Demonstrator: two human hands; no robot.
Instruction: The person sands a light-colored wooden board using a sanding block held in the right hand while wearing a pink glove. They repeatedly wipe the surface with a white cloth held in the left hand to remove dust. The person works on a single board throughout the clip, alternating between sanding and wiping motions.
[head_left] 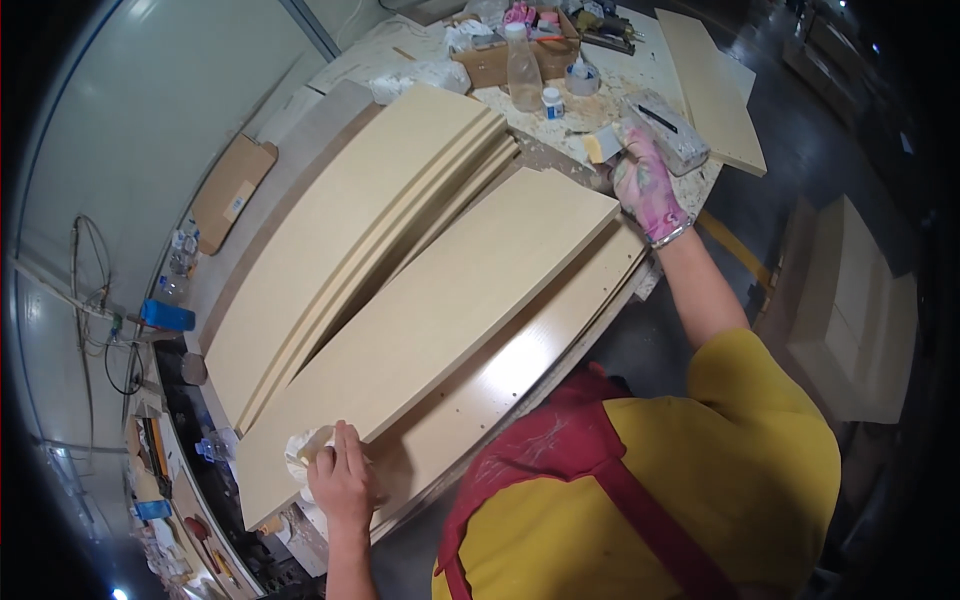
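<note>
Left hand: we see our bare left hand (343, 478) at the near end of the top board (440, 330), its grip clenched on a crumpled white rag (303, 452) pressed against the board's edge.
Right hand: our right hand (645, 183), in a pink patterned glove, reaches to the far end of the boards; its grip closes on a small pale block (603, 146) with a grey face.
Top board: a long pale board lying flat on a wider one with small holes (510, 380), running slantwise from the left hand up to the right hand.
Stack: more long pale boards (350, 230) lie just beside it on the left, edges stepped.
Desk: the desk (590, 108) is speckled and dusty at its far end.
Far end: a clear plastic bottle (522, 72), a small white-capped jar (552, 102), a roll of tape (583, 77) and a cardboard box (500, 60) of odds and ends.
Right edge: another pale board (712, 90) rests well apart from the stack.
</note>
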